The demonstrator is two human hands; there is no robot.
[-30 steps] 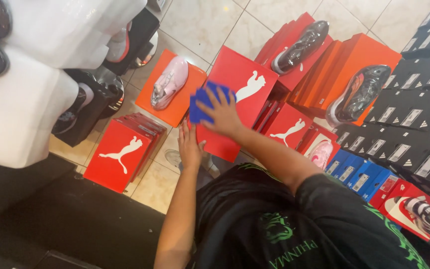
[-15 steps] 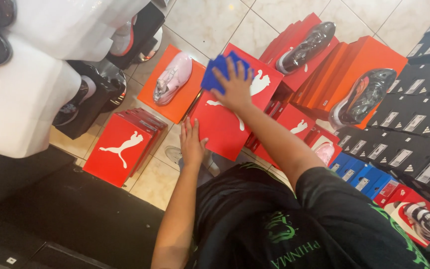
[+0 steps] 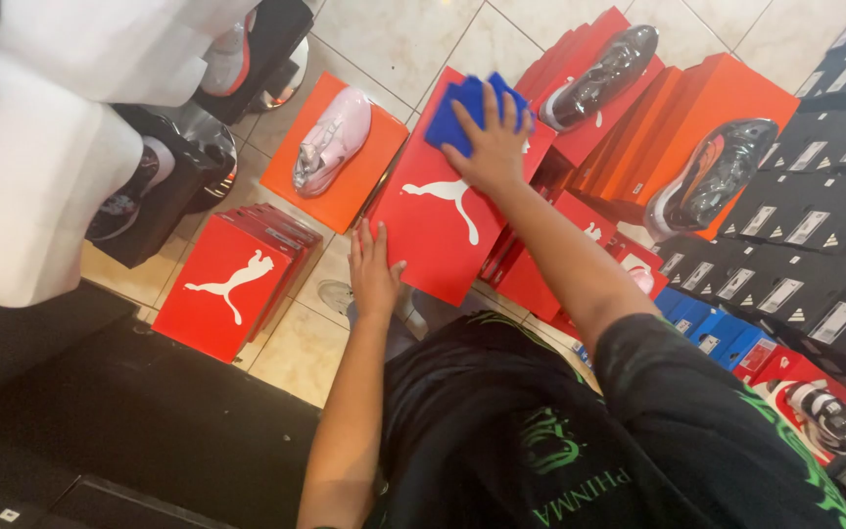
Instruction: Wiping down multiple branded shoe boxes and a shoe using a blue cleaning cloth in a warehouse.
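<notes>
Your right hand [image 3: 494,137] lies flat, fingers spread, pressing a soft blue cloth [image 3: 462,110] onto the far corner of a red box [image 3: 443,211]; the cloth bunches out past your fingertips at the box's top edge. The box is smooth, glossy cardboard, a flat rectangle with a white leaping-cat mark across its lid, and it sits tilted on a stack near your knees. Your left hand [image 3: 372,272] rests open at the near left edge of that lid, fingers straight and close together, palm down, gripping nothing. Just left of the box an orange box [image 3: 298,191] carries a pale pink shoe [image 3: 330,142] with a soft, rounded upper. Lower left stands a second red box [image 3: 227,289] fronting a row of like ones on the glossy beige tile floor [image 3: 394,39]. To the right, a dark shiny shoe [image 3: 599,73] lies on red boxes, another dark shoe [image 3: 712,176] with orange trim on orange boxes, and beyond them black boxes [image 3: 815,216] in ranks.
</notes>
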